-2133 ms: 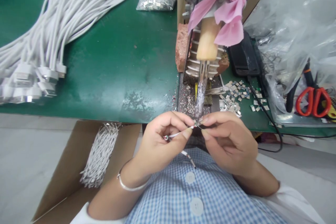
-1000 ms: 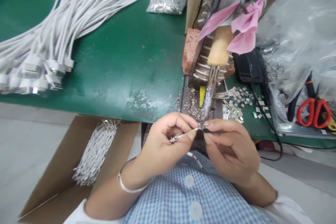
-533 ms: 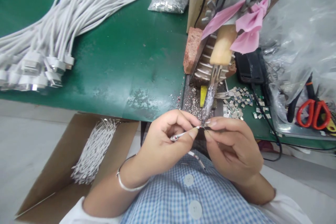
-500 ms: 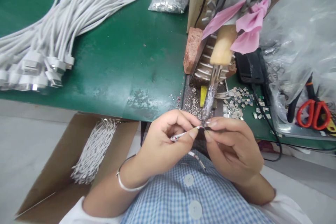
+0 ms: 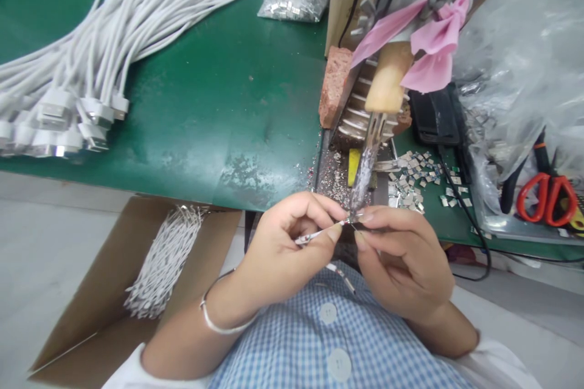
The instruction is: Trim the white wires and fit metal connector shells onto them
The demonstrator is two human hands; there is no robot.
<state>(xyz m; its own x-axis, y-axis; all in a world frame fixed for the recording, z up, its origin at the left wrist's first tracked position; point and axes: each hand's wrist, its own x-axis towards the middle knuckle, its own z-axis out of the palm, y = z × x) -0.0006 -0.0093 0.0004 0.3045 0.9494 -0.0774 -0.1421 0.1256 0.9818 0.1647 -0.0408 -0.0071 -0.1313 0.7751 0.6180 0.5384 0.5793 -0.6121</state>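
My left hand (image 5: 285,246) pinches a short white wire (image 5: 314,234) between thumb and forefinger, just off the green table's near edge. My right hand (image 5: 401,255) meets it fingertip to fingertip, pinching a tiny metal piece (image 5: 357,217) at the wire's end. Both sit right under the tip of a soldering iron (image 5: 365,173) that slants down from a fixed stand, its wooden handle (image 5: 387,82) wrapped with pink paper (image 5: 424,42). A second short wire (image 5: 340,275) hangs below my hands against my checked shirt.
Several small metal pieces (image 5: 413,176) lie scattered right of the iron. A bundle of white cables with connectors (image 5: 86,73) covers the table's left. A cardboard box (image 5: 95,304) with cut white wires (image 5: 159,261) sits below. Red scissors (image 5: 545,194), plastic bags (image 5: 515,42) and a brick (image 5: 333,88) stand nearby.
My hands have stayed pinched together under the iron tip; only the camera view has shifted slightly since two seconds ago.
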